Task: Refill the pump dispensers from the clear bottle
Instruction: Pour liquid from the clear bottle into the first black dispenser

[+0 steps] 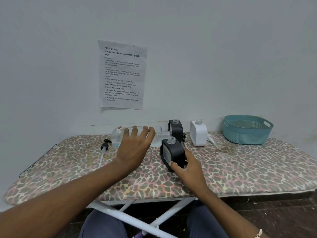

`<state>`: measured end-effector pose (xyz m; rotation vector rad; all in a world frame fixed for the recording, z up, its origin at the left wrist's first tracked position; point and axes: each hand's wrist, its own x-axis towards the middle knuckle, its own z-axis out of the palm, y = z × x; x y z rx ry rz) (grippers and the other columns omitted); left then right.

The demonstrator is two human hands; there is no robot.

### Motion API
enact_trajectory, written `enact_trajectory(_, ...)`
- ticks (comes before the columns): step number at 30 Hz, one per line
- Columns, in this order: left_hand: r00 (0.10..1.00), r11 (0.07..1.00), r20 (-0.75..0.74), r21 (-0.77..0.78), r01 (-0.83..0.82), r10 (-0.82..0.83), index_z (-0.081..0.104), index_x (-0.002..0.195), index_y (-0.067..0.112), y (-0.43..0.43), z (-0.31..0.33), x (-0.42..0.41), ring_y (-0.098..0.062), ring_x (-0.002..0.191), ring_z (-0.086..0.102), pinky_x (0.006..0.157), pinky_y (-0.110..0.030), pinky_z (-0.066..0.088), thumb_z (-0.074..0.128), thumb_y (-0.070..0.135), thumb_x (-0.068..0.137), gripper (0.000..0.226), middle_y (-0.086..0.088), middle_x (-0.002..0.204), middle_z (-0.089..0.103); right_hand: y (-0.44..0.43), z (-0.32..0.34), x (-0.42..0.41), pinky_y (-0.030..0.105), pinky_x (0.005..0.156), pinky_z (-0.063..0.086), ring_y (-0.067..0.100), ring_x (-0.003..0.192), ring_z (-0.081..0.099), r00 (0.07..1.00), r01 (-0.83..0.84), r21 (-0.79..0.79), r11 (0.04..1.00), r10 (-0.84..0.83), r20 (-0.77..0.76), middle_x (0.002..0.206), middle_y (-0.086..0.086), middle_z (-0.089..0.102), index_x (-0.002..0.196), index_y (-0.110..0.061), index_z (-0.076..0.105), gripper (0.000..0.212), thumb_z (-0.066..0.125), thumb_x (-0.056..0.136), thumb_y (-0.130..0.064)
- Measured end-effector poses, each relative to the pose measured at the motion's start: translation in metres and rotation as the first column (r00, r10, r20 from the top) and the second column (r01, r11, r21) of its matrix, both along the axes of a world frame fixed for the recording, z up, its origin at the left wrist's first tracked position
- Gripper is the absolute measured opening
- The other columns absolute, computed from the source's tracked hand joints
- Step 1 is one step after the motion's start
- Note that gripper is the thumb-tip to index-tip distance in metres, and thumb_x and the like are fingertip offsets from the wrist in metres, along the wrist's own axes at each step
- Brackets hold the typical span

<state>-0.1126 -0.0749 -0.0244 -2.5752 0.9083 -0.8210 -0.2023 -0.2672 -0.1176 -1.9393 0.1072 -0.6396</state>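
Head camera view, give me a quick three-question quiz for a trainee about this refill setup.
1. True or false: the clear bottle stands upright on the ironing board.
2. How many uncapped dispensers are on the ironing board?
3. What does the right hand hold? A) the clear bottle B) the near black dispenser C) the ironing board's edge

Key: 1 false, the left hand holds it on its side; 2 three; 3 B.

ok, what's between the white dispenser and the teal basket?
Head view: a white pump head with its tube lies on the cover beside the white dispenser; the rest to the teal basket is bare.
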Motion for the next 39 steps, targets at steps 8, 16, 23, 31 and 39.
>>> enact_trajectory(8,1.0,1.0,0.018,0.002,0.005,-0.005,0.053,0.135,0.003,-0.001,0.0,0.001,-0.048,0.108,0.066,0.087,-0.062,0.054,0.057,-0.012,0.072,0.065,-0.018,0.127,0.065,0.0,0.0,0.0,0.011,0.08,0.046,-0.006,0.103,0.062,1.0,0.0,-0.001,1.0,0.0,-0.001,0.114,-0.018,0.068,0.118,-0.05,0.056,0.046,0.078,0.087,-0.025)
enact_trajectory(16,0.997,0.998,0.064,-0.052,0.033,-0.03,0.053,0.134,0.004,-0.001,-0.006,0.003,-0.048,0.106,0.066,0.086,-0.062,0.054,0.063,-0.015,0.069,0.068,-0.017,0.124,0.067,-0.001,-0.002,0.001,0.011,0.08,0.046,-0.007,0.102,0.063,1.0,-0.01,0.009,1.0,0.01,0.006,0.112,-0.019,0.069,0.124,-0.04,0.062,0.043,0.079,0.087,-0.025)
enact_trajectory(23,1.0,0.991,0.022,-0.135,0.002,0.001,0.049,0.139,0.009,0.002,-0.013,0.006,-0.044,0.111,0.067,0.089,-0.058,0.056,0.084,-0.003,0.072,0.077,-0.011,0.127,0.067,-0.002,-0.003,0.001,0.007,0.078,0.046,-0.003,0.1,0.064,1.0,-0.011,-0.008,1.0,0.011,0.02,0.11,-0.016,0.069,0.12,-0.042,0.062,0.041,0.078,0.087,-0.024)
enact_trajectory(31,0.99,0.766,-0.105,-0.642,0.005,-0.095,0.052,0.138,0.012,0.011,-0.007,0.004,-0.028,0.082,0.07,0.059,-0.031,0.041,0.082,0.033,0.087,0.062,-0.005,0.115,0.071,-0.004,-0.006,0.004,0.012,0.08,0.049,-0.001,0.102,0.065,1.0,-0.015,-0.019,1.0,0.015,0.019,0.112,-0.016,0.07,0.124,-0.037,0.064,0.041,0.078,0.087,-0.025)
enact_trajectory(39,0.928,0.287,-0.249,-0.943,-0.168,-0.276,0.057,0.128,0.016,0.033,-0.021,0.028,-0.023,0.101,0.069,0.084,-0.036,0.053,0.09,0.034,0.079,0.061,0.006,0.116,0.069,-0.004,-0.006,0.004,0.007,0.078,0.047,-0.006,0.103,0.065,1.0,-0.012,-0.021,1.0,0.012,0.008,0.115,-0.018,0.07,0.13,-0.034,0.063,0.046,0.078,0.088,-0.026)
